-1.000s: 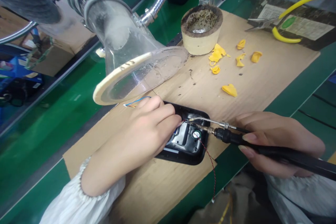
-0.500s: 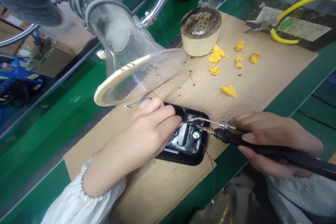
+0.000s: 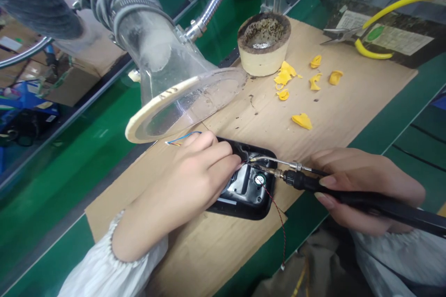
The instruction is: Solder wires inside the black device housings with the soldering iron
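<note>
A black plastic housing point(image 3: 256, 211) lies open-side up on the cardboard, with a small round speaker-like part point(image 3: 259, 179) and a twisted red-black wire point(image 3: 284, 232) trailing off its near edge. My left hand point(image 3: 202, 164) rests over the housing's left part, fingertips pinched on what looks like a thin wire, mostly hidden. Thin blue and orange wires point(image 3: 179, 139) stick out behind that hand. In my right hand point(image 3: 369, 185) is a black soldering iron point(image 3: 306, 182) with a thin metal solder-feed tube point(image 3: 278, 161) alongside. Its tip meets the housing close to my left fingertips.
A clear fume-extraction hood point(image 3: 188, 102) on a grey hose hangs just beyond my left hand. A round pot point(image 3: 263, 58) with a dark crusted rim stands behind. Yellow scraps point(image 3: 301, 120) lie on the cardboard sheet point(image 3: 265, 116). Yellow-handled pliers point(image 3: 374, 51) rest on a box at right.
The view has shifted very slightly. Both hands stay in nearly the same place, with the iron's tip still by my left fingertips.
</note>
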A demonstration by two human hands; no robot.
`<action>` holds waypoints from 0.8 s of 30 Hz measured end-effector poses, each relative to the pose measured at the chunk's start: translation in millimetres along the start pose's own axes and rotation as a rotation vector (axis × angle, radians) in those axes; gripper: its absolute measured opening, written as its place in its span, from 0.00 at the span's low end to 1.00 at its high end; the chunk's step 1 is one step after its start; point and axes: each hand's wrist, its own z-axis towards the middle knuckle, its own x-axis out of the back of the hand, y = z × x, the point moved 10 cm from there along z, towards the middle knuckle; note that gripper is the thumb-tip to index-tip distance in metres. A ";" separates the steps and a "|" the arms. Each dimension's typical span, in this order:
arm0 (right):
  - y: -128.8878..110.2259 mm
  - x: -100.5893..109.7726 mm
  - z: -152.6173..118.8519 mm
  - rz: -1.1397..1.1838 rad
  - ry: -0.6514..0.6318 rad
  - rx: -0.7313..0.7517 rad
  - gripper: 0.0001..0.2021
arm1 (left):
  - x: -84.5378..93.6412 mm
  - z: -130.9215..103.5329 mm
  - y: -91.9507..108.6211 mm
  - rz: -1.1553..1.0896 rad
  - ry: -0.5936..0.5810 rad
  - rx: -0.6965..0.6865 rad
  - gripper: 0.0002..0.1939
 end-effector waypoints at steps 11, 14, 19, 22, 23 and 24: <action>-2.1 -0.3 3.5 -0.058 -0.081 0.007 0.24 | 0.1 -1.2 0.0 -0.004 0.041 0.003 0.09; -0.6 -1.2 5.1 -0.054 -0.110 -0.009 0.24 | -3.1 -2.4 0.2 0.019 0.040 -0.002 0.10; 1.2 0.7 7.6 0.013 -0.100 -0.049 0.23 | -1.1 -5.7 -6.6 0.048 0.148 0.059 0.08; 2.8 6.1 4.8 0.024 -0.048 -0.110 0.18 | -1.2 -5.6 -7.7 0.031 0.176 0.066 0.07; 4.5 11.2 2.0 0.004 0.002 -0.143 0.16 | -1.9 -5.0 -7.5 0.027 0.169 0.066 0.07; 7.5 18.5 -2.5 -0.025 0.075 -0.189 0.13 | -2.2 -4.5 -7.2 0.026 0.161 0.066 0.07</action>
